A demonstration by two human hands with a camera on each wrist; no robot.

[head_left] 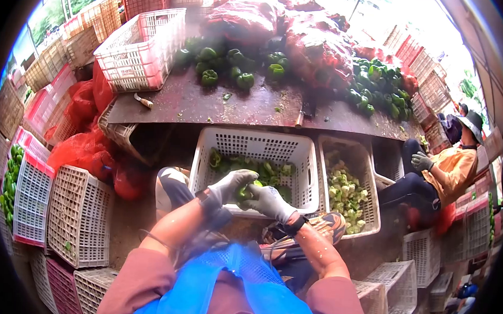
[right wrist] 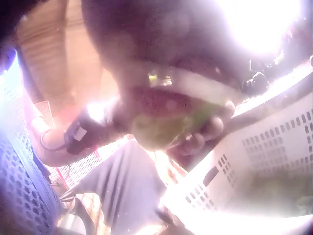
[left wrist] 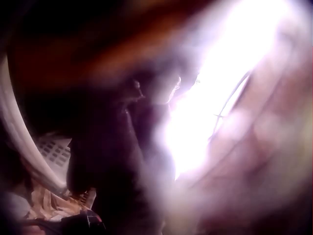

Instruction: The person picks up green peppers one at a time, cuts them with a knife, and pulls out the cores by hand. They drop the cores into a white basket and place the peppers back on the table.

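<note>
The green pepper (head_left: 242,194) is between your two gloved hands, just above the near side of a white crate (head_left: 308,185). Your left hand (head_left: 231,186) is clamped round it, and the fingers of your right hand (head_left: 272,203) grip it from the other side; whether that right hand also holds a tool, you cannot tell. The right wrist view shows the pepper's pale green surface with fingertips bent about it, while the left wrist view is too dark and blurred to read. Below your hands, green pepper pieces (head_left: 269,170) lie in the crate. Just to its right stands another crate (head_left: 373,223), holding pale green chunks (head_left: 345,197). Beyond both, your worktable (head_left: 208,108) bears a knife (head_left: 299,120) near its front edge, with its handle toward you, loose whole peppers (head_left: 210,76) and bulging red mesh sacks (head_left: 320,50). A pink-and-white crate (head_left: 133,67) sits at the table's left end. On the floor to your left, red netting (head_left: 83,156) lies heaped beside an upended crate (head_left: 79,217). Well off to your right, a person in an orange top (head_left: 459,171) and a brimmed hat sits beside the table.
</note>
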